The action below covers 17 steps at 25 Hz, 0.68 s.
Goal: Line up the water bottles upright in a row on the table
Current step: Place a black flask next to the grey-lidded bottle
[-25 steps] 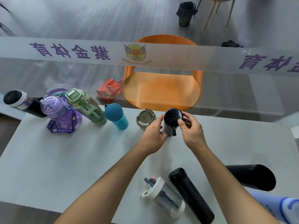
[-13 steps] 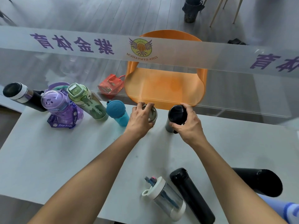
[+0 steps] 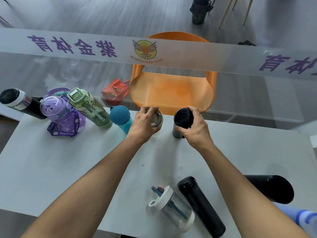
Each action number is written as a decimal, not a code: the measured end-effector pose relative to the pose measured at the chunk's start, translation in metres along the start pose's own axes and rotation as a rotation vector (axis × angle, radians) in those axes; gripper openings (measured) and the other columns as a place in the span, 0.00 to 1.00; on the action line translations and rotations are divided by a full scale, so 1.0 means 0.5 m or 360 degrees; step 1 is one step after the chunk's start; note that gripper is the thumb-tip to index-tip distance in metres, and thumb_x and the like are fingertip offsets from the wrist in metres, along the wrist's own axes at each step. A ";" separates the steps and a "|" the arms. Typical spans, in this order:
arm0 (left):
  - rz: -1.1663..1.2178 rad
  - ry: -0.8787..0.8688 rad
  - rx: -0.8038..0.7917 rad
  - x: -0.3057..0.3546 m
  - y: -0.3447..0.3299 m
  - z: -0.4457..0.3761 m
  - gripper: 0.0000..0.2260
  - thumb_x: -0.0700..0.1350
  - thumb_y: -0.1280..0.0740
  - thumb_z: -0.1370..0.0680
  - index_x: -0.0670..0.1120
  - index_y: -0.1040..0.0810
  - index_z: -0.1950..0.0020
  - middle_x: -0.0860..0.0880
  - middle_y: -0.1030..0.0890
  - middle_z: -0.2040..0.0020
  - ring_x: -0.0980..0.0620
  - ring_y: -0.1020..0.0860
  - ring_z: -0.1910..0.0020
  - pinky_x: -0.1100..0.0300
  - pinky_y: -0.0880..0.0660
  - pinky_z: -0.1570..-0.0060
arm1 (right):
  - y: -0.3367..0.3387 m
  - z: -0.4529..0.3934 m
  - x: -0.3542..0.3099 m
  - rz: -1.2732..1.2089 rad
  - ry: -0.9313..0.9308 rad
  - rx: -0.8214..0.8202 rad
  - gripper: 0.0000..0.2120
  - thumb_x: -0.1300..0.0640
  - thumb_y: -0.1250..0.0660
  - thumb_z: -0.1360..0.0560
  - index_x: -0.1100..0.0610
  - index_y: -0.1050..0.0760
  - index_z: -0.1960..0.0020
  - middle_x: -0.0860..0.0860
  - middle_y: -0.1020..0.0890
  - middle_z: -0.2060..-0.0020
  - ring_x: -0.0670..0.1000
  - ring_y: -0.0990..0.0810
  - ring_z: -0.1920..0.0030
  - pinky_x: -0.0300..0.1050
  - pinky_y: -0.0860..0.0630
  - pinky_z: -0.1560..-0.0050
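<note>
Along the far edge of the white table (image 3: 51, 169) bottles stand upright in a row: a black and white bottle (image 3: 15, 100), a purple cat bottle (image 3: 58, 115), a green bottle (image 3: 89, 107) and a small blue bottle (image 3: 120, 117). My left hand (image 3: 142, 122) grips a grey-lidded bottle (image 3: 157, 118) standing next to the blue one. My right hand (image 3: 193, 127) grips a black-lidded grey bottle (image 3: 181, 117) standing just right of it. Near me a clear bottle with a white lid (image 3: 173, 208), a slim black flask (image 3: 202, 205) and a wide black bottle (image 3: 272, 188) lie on their sides.
A glass partition with a frosted lettered band (image 3: 171, 54) rises at the table's far edge. Behind it are an orange chair (image 3: 171, 90), a red bag (image 3: 115, 91) and a dark bin (image 3: 199, 11). A blue-striped white thing (image 3: 298, 217) lies at the lower right corner.
My left hand left the black-lidded bottle and closed on the grey-lidded one. My right hand shifted the black-lidded bottle slightly right and settled around it. The view moved closer.
</note>
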<state>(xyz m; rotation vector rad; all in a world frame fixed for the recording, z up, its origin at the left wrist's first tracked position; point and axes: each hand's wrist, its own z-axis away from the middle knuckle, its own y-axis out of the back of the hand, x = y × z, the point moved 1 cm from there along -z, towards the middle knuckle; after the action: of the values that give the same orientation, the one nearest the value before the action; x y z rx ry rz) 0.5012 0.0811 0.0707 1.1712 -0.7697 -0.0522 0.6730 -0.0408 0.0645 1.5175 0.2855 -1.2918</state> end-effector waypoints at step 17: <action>-0.0043 -0.0085 -0.0265 0.054 -0.158 0.340 0.18 0.48 0.37 0.20 0.53 0.30 0.30 0.49 0.26 0.35 0.46 0.30 0.35 0.53 0.33 0.34 | 0.013 0.331 0.167 0.0514 -0.0469 -0.0478 0.34 0.45 0.30 0.30 0.49 0.37 0.27 0.53 0.27 0.34 0.55 0.29 0.32 0.49 0.30 0.34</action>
<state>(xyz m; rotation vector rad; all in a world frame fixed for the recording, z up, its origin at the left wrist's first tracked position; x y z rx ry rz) 0.4522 -0.1005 0.0468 1.0249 -0.7815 -0.1677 0.6164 -0.2133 0.0261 1.0531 0.0369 -1.1363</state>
